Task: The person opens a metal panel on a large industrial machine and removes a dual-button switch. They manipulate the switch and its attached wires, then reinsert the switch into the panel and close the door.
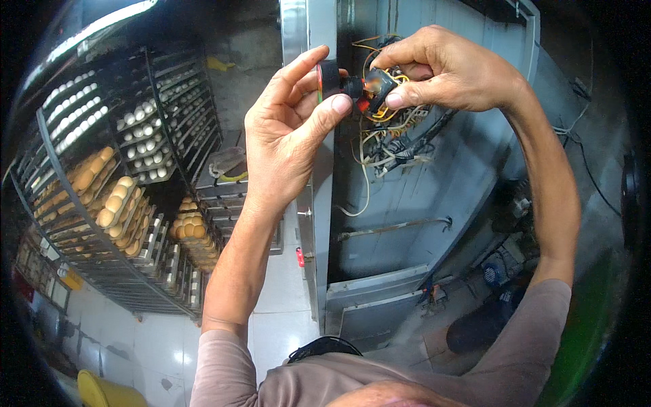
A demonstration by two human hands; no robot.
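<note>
Head view, left hand: the left hand [288, 129] is raised to face height, thumb and forefinger pinched on the round black plastic switch knob with a coloured rim [328, 78], steadying its front face so it cannot turn.
Head view, right hand: the right hand [451, 71] comes in from the other side, fingers closed around the black block at the back of the switch [377, 87], gripping it just where the wires enter.
Switch position: it hangs in the air between both hands, right at the edge of the grey metal cabinet door [420, 197], close to the opening it seems to belong to.
Wiring: a tangled bundle of yellow, white and black wires [390, 136] spills out beneath the right hand, hanging slack, probably why the switch is held so near the panel.
Background left: a tall dark metal rack of trays [135, 203] filled with pale dough pieces and browned bread rolls [119, 200] stands well apart from the hands.
Floor: white tiles [156, 339] below, with a yellow plastic bucket [102, 392] at the lower edge.
</note>
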